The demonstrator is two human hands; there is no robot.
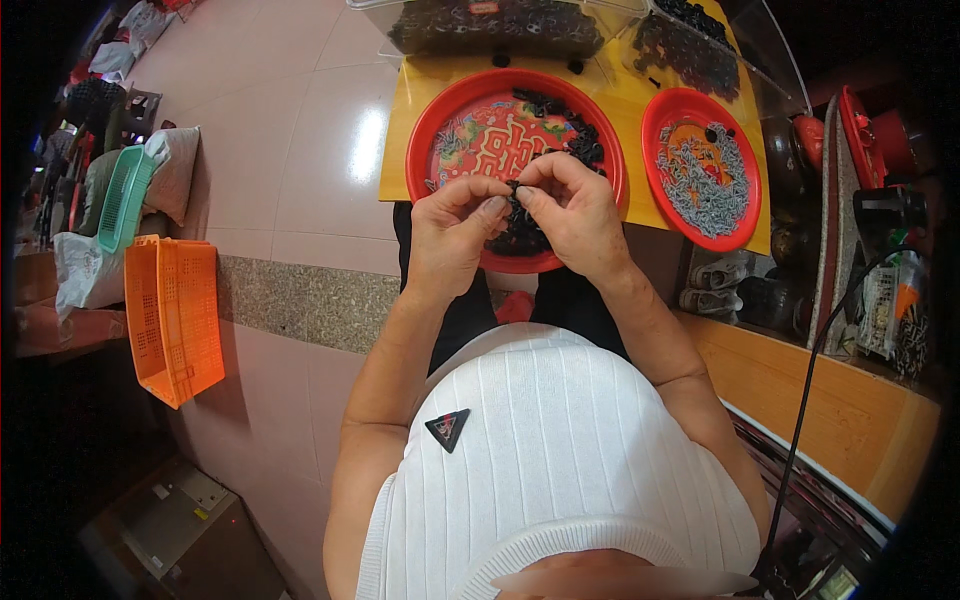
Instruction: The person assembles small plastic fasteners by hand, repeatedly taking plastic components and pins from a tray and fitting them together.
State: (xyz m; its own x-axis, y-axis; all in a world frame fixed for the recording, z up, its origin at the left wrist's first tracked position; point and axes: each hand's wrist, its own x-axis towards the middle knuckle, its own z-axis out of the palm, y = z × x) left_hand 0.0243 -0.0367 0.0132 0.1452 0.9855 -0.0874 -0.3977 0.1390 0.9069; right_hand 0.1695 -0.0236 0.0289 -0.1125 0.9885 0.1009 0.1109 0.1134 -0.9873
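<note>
Over the near half of a large red round tray (418, 140), my two hands meet with thumbs and fingertips pinched. My left hand (452, 225) and my right hand (582, 220) close from either side on a small black part (514, 186), mostly covered by the fingers. Loose black parts (580, 135) lie along the tray's right side and beneath my hands. Some small silvery pieces lie at its left. To the right, a smaller red tray (652, 165) holds many grey metal screws (715, 195).
Both trays rest on a yellow wooden table (640, 130). Clear plastic bins (500, 30) of black parts stand along its far side. An orange crate (175, 320) and a green basket (122, 200) are on the left. Shoes (715, 285) and a black cable (810, 400) are at the right.
</note>
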